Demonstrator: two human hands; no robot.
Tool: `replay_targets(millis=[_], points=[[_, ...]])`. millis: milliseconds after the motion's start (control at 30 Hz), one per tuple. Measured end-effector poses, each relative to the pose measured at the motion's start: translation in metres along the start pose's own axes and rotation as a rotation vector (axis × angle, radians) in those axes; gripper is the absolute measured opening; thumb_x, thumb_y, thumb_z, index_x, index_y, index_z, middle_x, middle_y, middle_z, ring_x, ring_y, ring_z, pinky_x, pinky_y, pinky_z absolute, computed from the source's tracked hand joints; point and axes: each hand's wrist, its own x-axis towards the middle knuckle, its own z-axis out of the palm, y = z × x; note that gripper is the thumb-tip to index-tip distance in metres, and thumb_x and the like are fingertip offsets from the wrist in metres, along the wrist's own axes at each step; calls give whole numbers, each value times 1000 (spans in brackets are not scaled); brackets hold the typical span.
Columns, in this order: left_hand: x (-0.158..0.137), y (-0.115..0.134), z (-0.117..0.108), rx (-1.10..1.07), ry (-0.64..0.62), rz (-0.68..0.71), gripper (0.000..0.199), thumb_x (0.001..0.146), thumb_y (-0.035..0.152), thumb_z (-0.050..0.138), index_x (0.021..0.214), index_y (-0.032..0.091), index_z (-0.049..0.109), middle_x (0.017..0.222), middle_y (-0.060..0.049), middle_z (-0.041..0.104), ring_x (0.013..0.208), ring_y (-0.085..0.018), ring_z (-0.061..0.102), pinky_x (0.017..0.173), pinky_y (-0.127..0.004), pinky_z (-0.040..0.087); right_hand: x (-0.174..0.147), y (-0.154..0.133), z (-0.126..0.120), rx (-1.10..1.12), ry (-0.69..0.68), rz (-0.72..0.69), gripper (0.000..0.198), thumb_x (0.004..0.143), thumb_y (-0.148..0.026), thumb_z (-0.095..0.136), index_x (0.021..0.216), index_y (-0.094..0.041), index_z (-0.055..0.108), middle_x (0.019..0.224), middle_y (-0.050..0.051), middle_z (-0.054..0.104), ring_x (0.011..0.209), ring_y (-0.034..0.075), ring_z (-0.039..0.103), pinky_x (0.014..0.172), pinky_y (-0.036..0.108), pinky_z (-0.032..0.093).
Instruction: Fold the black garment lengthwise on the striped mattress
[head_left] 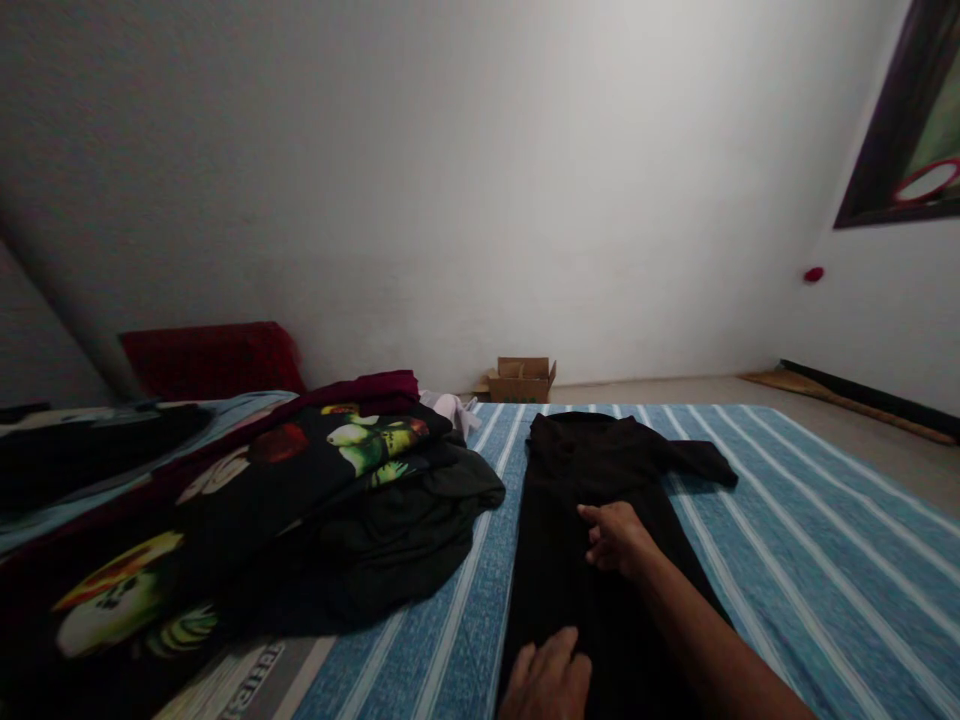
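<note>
A long black garment (pixel 600 590) with a collar and a sleeve lies lengthwise in front of me; its lower end runs out of the bottom of the view. The sleeve (pixel 701 460) sticks out to the right. My left hand (pixel 547 678) rests on the garment's left side near the bottom edge, palm down, holding nothing visible. Farther up, my right hand (pixel 619 540) is over the middle of the garment, its index finger stretched out to the left and the other fingers partly curled. No cloth shows between its fingers.
A heap of clothes, with a black fruit-print cloth (pixel 247 500) on it, lies to the left. Underneath is a blue striped sheet (pixel 795 560). An open cardboard box (pixel 523 388) and a red object (pixel 214 360) stand by the wall; a window frame (pixel 874 130) is at right.
</note>
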Motion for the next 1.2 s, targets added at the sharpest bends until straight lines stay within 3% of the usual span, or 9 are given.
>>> replay_targets(millis=[133,200,367,567,767,867,1000,1200], points=[[38,-6,-39,-21,275,-100,37,84,20,38,119,15,52,133,-13,48,122,-24,44,101,-42,38,8,3,2,40,35,-22,8,85,-18,45,76,-17,44,45,-6,41,34,12,52,29,17,30],[64,-11,-47,-34,326,-131,41,85,17,35,124,11,47,136,-14,44,127,-23,37,104,-42,34,11,6,3,35,56,-41,10,83,-15,44,73,-17,44,43,-6,41,33,12,51,28,17,29],[108,-24,-33,-33,203,-215,51,90,27,29,137,5,30,146,-16,25,135,-24,19,108,-44,25,21,13,2,-30,93,-89,12,80,-14,42,69,-18,45,41,-5,43,31,13,51,26,17,29],[108,-32,-7,-28,161,-231,57,92,41,23,141,13,23,149,-10,17,136,-23,10,110,-45,19,29,16,-7,-194,57,-101,9,75,-13,43,69,-16,49,45,-1,53,30,15,52,26,20,32],[111,-31,-22,-62,96,-265,55,90,36,28,139,9,30,147,-14,22,136,-25,15,109,-45,22,29,5,-20,-355,55,-154,14,78,-27,46,73,-16,53,49,2,58,34,17,54,30,21,33],[127,-40,-35,-53,186,-272,49,90,28,28,134,6,37,143,-16,32,133,-24,26,107,-42,28,25,-6,-28,-461,119,-236,20,80,-34,47,72,-17,56,57,4,61,40,16,57,38,22,35],[163,-65,-44,-18,330,-250,45,89,21,29,130,5,41,140,-16,37,131,-22,30,108,-36,27,15,-26,-31,-746,321,-488,20,79,-34,50,68,-20,59,69,5,64,65,18,62,51,24,33],[204,-89,-32,38,353,-279,45,91,24,28,132,10,40,142,-11,35,132,-21,28,107,-40,27,29,-62,-20,-855,446,-683,14,81,-30,49,79,-23,61,76,2,66,71,17,60,56,24,30]])
